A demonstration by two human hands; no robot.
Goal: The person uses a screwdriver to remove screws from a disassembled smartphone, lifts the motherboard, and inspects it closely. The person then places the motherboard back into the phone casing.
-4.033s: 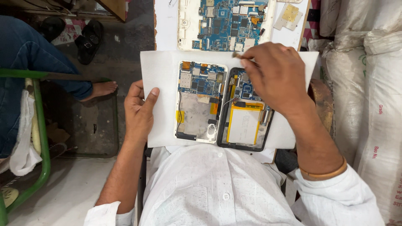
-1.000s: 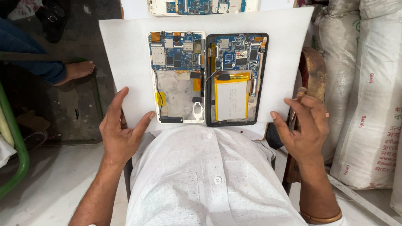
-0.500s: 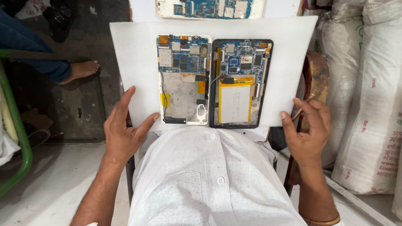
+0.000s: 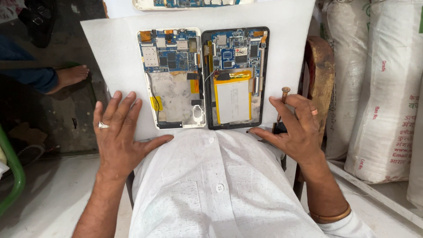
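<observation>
An opened tablet lies on a white sheet (image 4: 114,53) across my lap. Its left half (image 4: 174,79) is a white frame with a blue circuit board. Its right half (image 4: 235,75) is a black frame with a silver battery and yellow tape. My left hand (image 4: 119,136), wearing a ring, rests flat with fingers spread on the sheet's lower left corner, just left of the tablet. My right hand (image 4: 299,130) is at the sheet's lower right edge, beside the black half, and pinches a thin tool with a copper-coloured end (image 4: 285,93) pointing up.
Another opened device (image 4: 194,3) lies at the top edge. White sacks (image 4: 379,88) stand on the right, next to a wooden chair part (image 4: 319,57). Another person's bare foot (image 4: 70,76) and blue trouser leg are at left. A green frame (image 4: 15,176) is at lower left.
My right hand has left the tablet's top and come down to the sheet's right edge, holding the tool. My left hand has slid up flat onto the sheet.
</observation>
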